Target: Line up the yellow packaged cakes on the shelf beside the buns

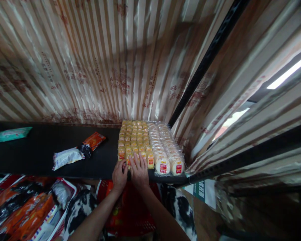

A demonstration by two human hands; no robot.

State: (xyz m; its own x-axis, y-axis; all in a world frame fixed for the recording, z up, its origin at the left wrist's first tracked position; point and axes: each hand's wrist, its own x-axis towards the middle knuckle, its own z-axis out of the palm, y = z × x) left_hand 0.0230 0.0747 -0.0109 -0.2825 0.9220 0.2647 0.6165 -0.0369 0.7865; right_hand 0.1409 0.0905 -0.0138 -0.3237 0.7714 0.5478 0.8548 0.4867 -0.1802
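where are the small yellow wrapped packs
In the head view, the yellow packs sit on the black shelf, left of the round white clear-wrapped packs, left hand and right hand at their front.

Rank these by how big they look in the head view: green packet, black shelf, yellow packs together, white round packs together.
1. Black shelf
2. Yellow packs and white round packs: too alike to rank
3. Green packet

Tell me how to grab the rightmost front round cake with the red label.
Likely by the upper rim of that round wrapped cake, coming from above and in front: its flat labelled face points outward, while a neighbouring cake crowds its left.
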